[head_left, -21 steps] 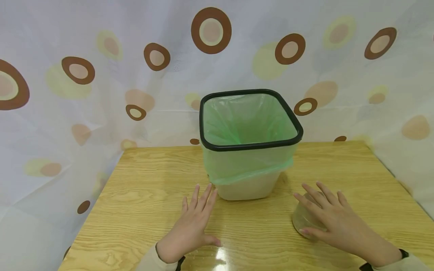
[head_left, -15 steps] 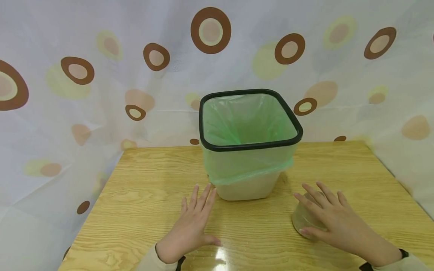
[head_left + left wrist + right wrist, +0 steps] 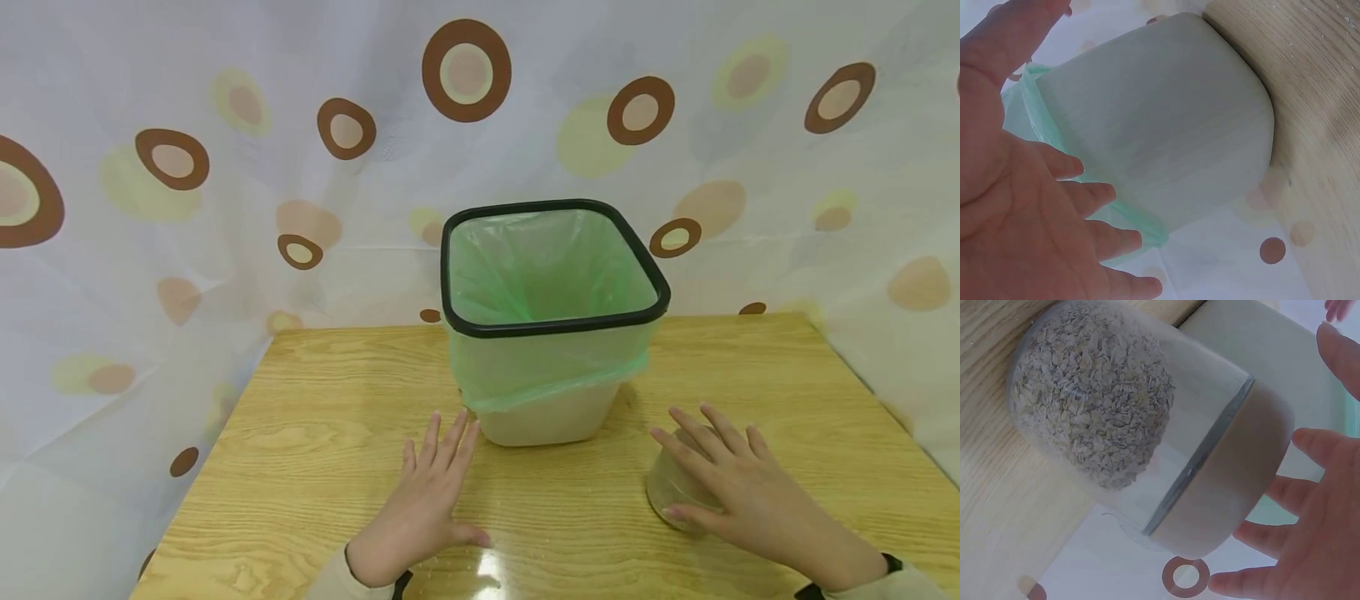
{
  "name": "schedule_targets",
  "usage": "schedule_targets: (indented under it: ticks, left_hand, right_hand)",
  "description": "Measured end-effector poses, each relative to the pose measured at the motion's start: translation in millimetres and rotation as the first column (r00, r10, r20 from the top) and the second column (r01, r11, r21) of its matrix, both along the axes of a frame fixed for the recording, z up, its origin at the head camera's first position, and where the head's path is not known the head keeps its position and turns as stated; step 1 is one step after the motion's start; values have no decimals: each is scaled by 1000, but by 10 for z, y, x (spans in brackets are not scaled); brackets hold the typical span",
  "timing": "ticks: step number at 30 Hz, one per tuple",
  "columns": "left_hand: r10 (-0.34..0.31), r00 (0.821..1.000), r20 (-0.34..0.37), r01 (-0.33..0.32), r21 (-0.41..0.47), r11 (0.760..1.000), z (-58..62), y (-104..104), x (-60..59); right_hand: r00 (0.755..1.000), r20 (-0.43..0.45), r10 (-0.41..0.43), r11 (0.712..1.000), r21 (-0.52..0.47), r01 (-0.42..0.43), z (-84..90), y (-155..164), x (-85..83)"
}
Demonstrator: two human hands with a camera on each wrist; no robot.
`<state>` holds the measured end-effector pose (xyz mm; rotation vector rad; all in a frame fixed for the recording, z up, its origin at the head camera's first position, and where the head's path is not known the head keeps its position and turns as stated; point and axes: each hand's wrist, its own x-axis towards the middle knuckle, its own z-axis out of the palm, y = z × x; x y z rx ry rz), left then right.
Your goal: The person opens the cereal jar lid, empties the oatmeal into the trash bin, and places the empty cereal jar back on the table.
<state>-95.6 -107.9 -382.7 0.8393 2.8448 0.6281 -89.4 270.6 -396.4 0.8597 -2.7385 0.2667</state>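
Note:
A clear jar of oat flakes (image 3: 1091,394) with a pale lid (image 3: 1229,469) stands upright on the table at the right. My right hand (image 3: 742,487) is spread above it and hides much of it in the head view; its fingertips come close to the lid in the right wrist view. My left hand (image 3: 420,508), fingers spread and palm down, holds nothing in front of the bin. Behind both hands stands a white trash bin (image 3: 543,421) with a black rim (image 3: 555,325). A green plastic liner (image 3: 551,362) fills it and folds down outside.
The wooden table (image 3: 322,375) carries the bin and the jar. Behind and beside it hangs a white cloth (image 3: 390,175) with brown and yellow dots. Small pale specks (image 3: 1347,20) lie on the tabletop in the left wrist view.

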Motion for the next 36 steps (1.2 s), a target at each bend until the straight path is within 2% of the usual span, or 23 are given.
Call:
schedule_targets:
  ticks: [8,15,22,25,29,36]
  left_hand:
    - [-3,1000,4,3,11,1000,-15,0,0]
    - [-17,1000,-5,17,-11,1000,-74,29,28]
    - [-23,1000,15,22,25,999,-113,52,47]
    - [-22,1000,-4,22,25,999,-103,45,43]
    - [-22,999,-26,22,22,1000,-91,41,41]
    - [-16,999,-40,17,36,999,-121,49,55]
  right_hand:
    - [1000,9,-8,1000,-23,9,-11,-10,13]
    - [999,51,-15,999,-42,17,-53,3,13]
    - [998,64,-20,997,-73,25,-110,7,-8]
    - [996,81,-30,995,-91,37,-128,-3,-29]
    - [998,40,-53,996,-65,55,-159,-8,-68]
    - [991,-119,-61,998,-33,58,-224,-37,-108]
